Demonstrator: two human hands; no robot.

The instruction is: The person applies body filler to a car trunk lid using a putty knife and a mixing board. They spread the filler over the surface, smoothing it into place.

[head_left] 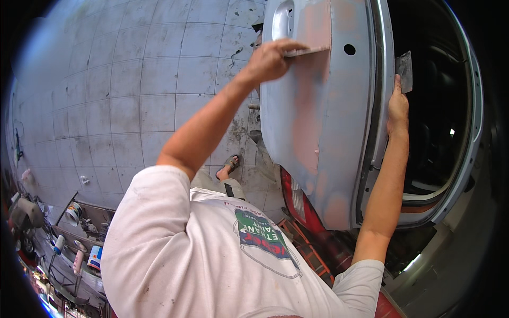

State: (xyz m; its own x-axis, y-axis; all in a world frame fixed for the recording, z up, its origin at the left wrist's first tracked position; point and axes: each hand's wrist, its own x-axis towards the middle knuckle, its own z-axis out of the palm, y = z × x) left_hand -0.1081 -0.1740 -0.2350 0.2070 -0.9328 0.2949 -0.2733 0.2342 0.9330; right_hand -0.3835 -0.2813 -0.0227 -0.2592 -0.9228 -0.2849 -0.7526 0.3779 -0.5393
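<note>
My left hand [269, 59] is closed around a thin, flat filler spreader [308, 51]. Its long edge meets a car door [347, 106] that is grey with smeared pinkish filler [306, 119]. Over by the door's window-frame edge, my right hand [398, 108] grips a grey, roughly rectangular flat plate [404, 71], stained on its face. The thumb lies along the plate; the other fingers are mostly hidden. A recessed handle area [283, 20] and a round black hole [349, 50] mark the door's upper part.
The dark window opening [432, 106] lies right of the door. A red tail light [297, 196] and an orange metal frame [313, 249] sit below it. Pale floor tiles [159, 79] spread left, with a rack [79, 212] of cans and a blue-white tin [94, 258] at lower left.
</note>
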